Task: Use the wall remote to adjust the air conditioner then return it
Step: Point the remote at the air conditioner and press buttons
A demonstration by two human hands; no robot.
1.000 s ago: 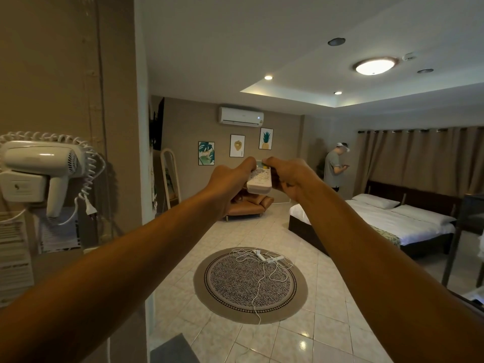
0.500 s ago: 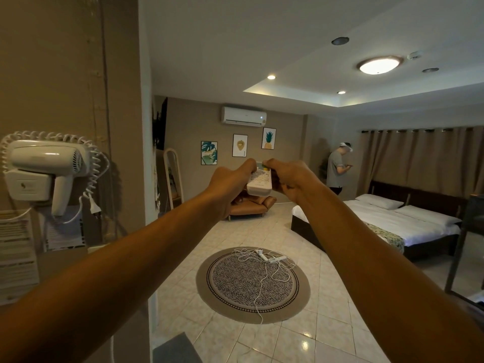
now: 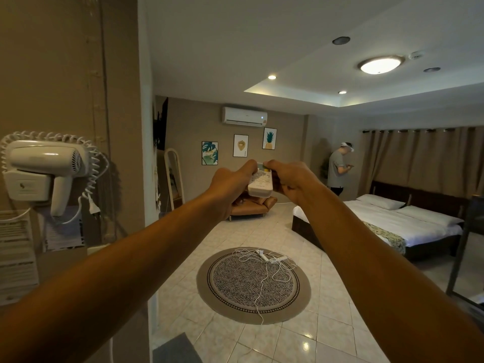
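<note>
A white remote (image 3: 260, 184) is held out in front of me at arm's length, its buttons facing me. My left hand (image 3: 230, 187) grips its left side and my right hand (image 3: 290, 182) grips its right side, both thumbs resting near the top of its face. The remote's far end is aimed toward the far wall, where a white air conditioner (image 3: 245, 116) is mounted high up, above three framed pictures. The remote's wall holder is not visible.
A white hair dryer (image 3: 44, 163) hangs on the wall at my left. On the tiled floor lies a round rug (image 3: 251, 286) with a tangled white cable. A bed (image 3: 408, 224) stands at right, a brown sofa (image 3: 251, 205) at the back, and a person (image 3: 337, 169) by the curtains.
The view has drifted slightly to the left. Both hands keep the remote held out in the same pose.
</note>
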